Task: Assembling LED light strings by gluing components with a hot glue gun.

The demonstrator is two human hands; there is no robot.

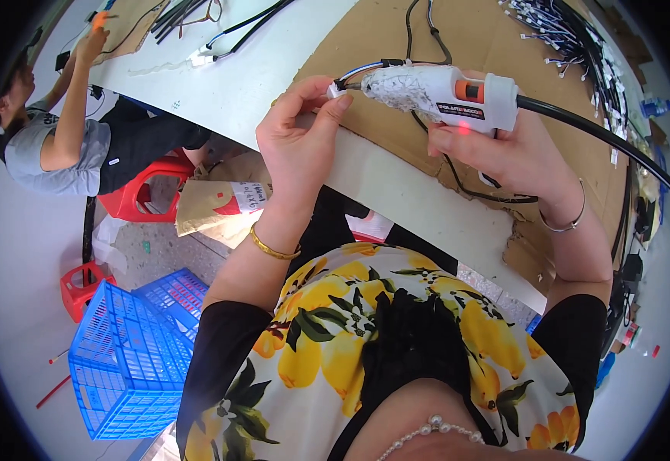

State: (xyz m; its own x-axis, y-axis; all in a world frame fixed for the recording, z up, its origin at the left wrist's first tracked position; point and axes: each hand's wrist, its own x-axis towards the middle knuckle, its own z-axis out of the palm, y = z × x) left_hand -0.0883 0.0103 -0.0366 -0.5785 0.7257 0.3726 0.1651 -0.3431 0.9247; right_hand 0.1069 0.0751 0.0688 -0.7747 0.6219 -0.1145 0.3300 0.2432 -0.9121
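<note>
My left hand pinches a small white connector between thumb and fingers. Black, blue and white wires run from the connector under the gun to a dark cable. In my right hand is a white glue gun with an orange part, its front crusted with pale stringy glue. The gun's metal tip touches or almost touches the connector; which of the two I cannot tell. A red glow shows near my right thumb. Most of my right fingers are hidden behind the gun.
Brown cardboard covers part of the white table. A bundle of connector-ended cables lies far right. The gun's thick black cord runs rightward. At left, another person sits on a red stool, above blue crates.
</note>
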